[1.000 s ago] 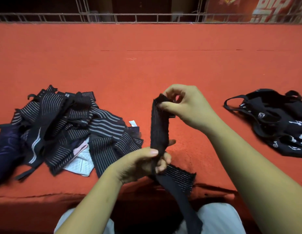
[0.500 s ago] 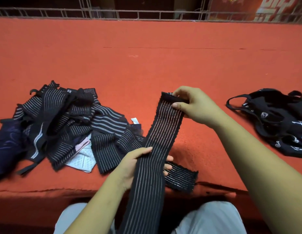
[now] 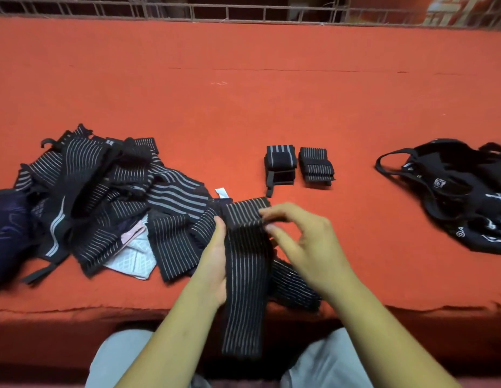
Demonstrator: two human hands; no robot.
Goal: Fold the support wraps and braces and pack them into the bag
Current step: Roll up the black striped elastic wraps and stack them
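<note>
Two folded wraps [image 3: 280, 163], pile [image 3: 103, 197], bag [image 3: 456, 200] nearby; left hand [image 3: 213, 259] around striped wrap [image 3: 245, 281], right hand [image 3: 305, 247] blurred, hold unclear.

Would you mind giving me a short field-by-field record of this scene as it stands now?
surface: red cloth
in hand: striped wrap, lower end hanging past the near edge
left hand: holds the wrap from its left side
right hand: fingers at the wrap's upper right edge, blurred, grip unclear
folded wraps: two, side by side, beyond the hands
unfolded pile: on the left
bag: on the right, lying apart from the wraps
</note>
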